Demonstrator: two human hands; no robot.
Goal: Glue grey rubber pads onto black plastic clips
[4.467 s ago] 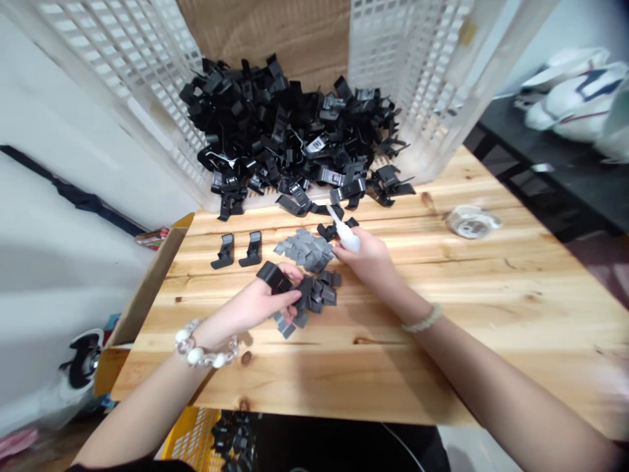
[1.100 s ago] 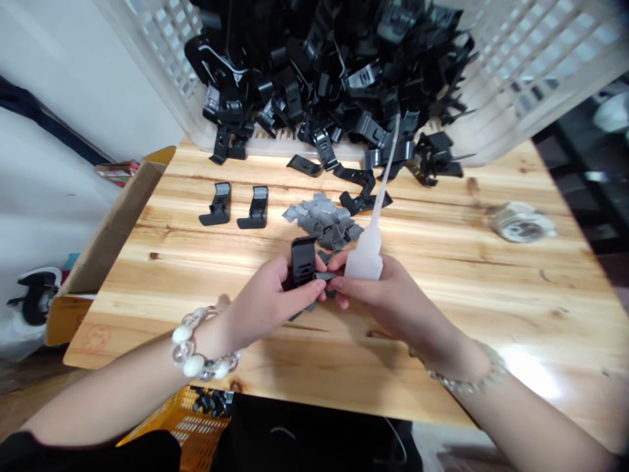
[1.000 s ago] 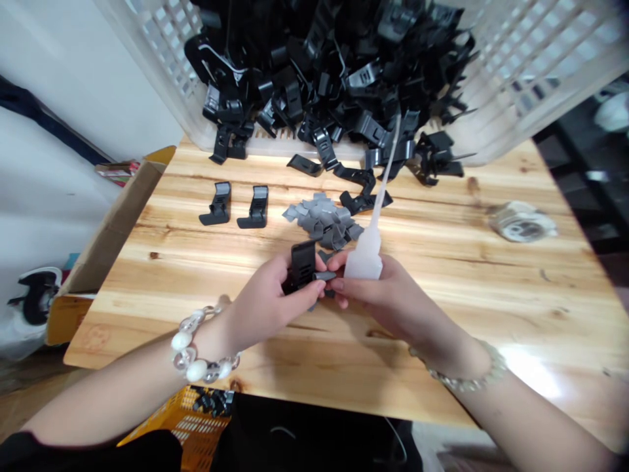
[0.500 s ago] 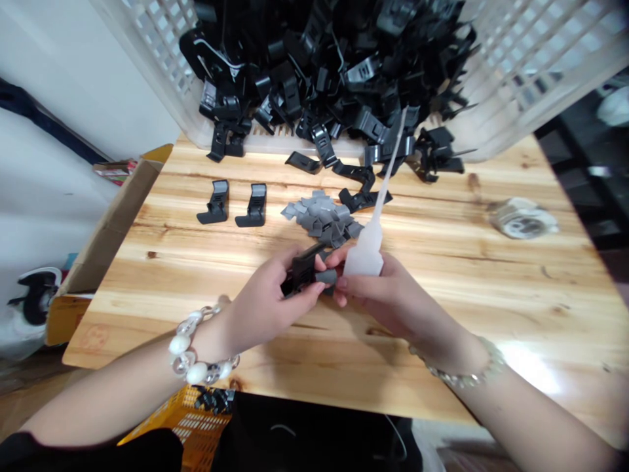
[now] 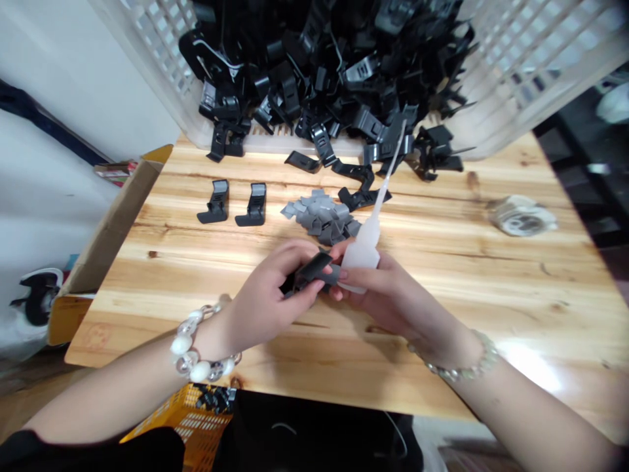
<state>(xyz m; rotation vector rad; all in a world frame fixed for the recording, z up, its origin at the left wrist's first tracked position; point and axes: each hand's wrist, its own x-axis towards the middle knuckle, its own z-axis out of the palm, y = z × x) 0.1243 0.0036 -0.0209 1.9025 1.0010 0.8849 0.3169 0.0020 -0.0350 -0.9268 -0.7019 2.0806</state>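
My left hand (image 5: 275, 288) is closed around a black plastic clip (image 5: 314, 265), with its thumb and fingers near the clip's right end. My right hand (image 5: 388, 288) grips a white dropper bottle (image 5: 362, 252) whose long thin nozzle points up and away. Its thumb and fingertips also meet a small grey pad (image 5: 332, 274) beside the clip; whether the pad is joined to the clip, I cannot tell. Just beyond both hands lies a pile of grey pads (image 5: 322, 216). Two black clips stand to the left, a nearer one (image 5: 253, 206) and a farther one (image 5: 215, 203).
A white plastic basket (image 5: 491, 131) heaped with black clips stands at the back, some spilling onto the wooden table (image 5: 162, 288). To the right sits a roll of tape (image 5: 521, 216). An orange crate (image 5: 196, 426) is below the front edge, and a cardboard box (image 5: 108, 229) is at left.
The clip in my left hand has turned, its upper part tipping to the right. The bottle in my right hand has shifted slightly down, while its thumb stays by the grey pad.
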